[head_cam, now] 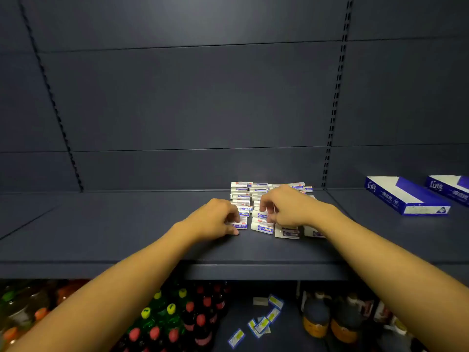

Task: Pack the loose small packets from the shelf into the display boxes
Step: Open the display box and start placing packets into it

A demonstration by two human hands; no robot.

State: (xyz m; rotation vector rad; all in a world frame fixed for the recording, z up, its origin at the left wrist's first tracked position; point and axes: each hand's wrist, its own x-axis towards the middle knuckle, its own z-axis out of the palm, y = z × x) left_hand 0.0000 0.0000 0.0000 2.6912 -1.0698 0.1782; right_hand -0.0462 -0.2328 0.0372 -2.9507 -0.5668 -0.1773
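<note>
A heap of small white and blue packets (pixel 256 196) is seen on the dark shelf (pixel 127 232), near its back wall and a little right of its middle. The packets are laid in short rows and stacked on each other; the ones at the front of the heap lie flat on the shelf.

The left hand (pixel 215 219) is placed at the left front corner of the heap. Its fingers are curled round the packets at that corner, and its thumb is pressed on the shelf just in front of the heap. The right hand (pixel 286 207) is held over the middle and right part of the heap, with the fingers bent down and closed on packets of the front rows. How many packets are held by each hand cannot be told.

Right of the heap, well apart from it, two blue and white display boxes (pixel 406 196) are lying on the same shelf, one beside the other; the farther one is cut by the edge of the view.

Below the heap, on the lower shelf, bottles with coloured caps (pixel 172 323) are standing, and some loose packets (pixel 261 323) of the same kind are scattered beside them.
</note>
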